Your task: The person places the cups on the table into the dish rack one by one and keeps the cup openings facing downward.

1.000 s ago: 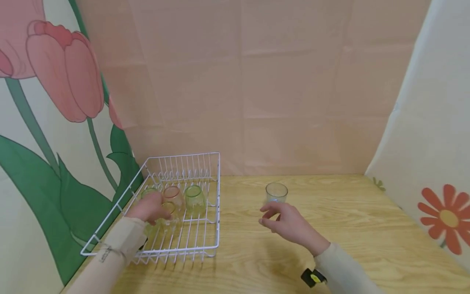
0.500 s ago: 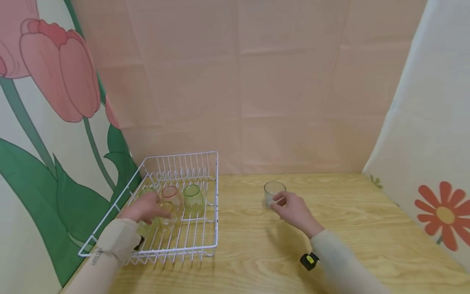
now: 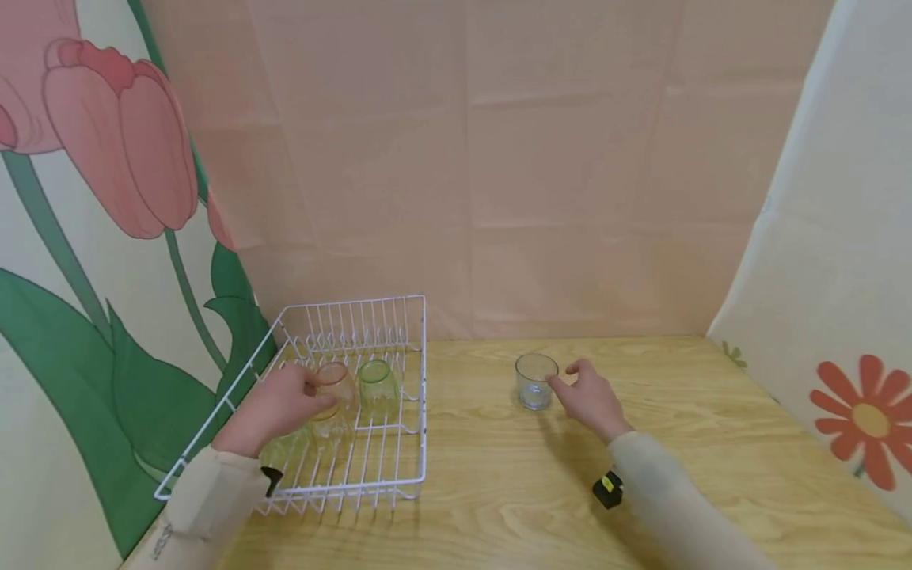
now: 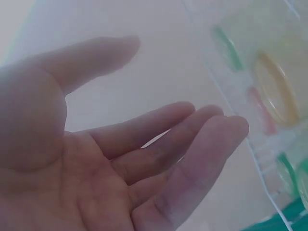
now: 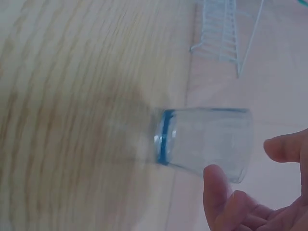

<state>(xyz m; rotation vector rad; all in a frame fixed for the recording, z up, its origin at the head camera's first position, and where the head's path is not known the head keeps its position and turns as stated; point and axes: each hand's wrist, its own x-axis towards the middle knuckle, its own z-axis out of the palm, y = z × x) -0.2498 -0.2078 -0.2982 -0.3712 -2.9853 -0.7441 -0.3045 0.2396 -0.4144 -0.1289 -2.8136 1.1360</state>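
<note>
Over the white wire dish rack (image 3: pixel 423 419), my left hand (image 3: pixel 271 404) hovers beside several tinted glasses. Its fingers are spread and hold nothing in the left wrist view. A pink glass (image 3: pixel 342 388) and a green glass (image 3: pixel 379 392) stand upside down in the rack. In front of them is a yellow glass (image 3: pixel 329 430), partly covered by the hand, which also hides much of another green glass (image 3: pixel 285 450). My right hand (image 3: pixel 590 400) is at the right side of a clear glass (image 3: pixel 536 384) standing upright on the table. Its fingertips are close to the rim; contact cannot be told.
The wood-grain table (image 3: pixel 484 491) extends right of the rack. Behind it hangs a pink backdrop (image 3: pixel 541 174). A tulip-printed sheet (image 3: pixel 121 142) borders the left side, and a flower-printed white sheet (image 3: pixel 848 237) the right.
My right hand moved from in front of the clear glass to its right side, after its fingers reached the glass. The left hand rose slightly over the rack.
</note>
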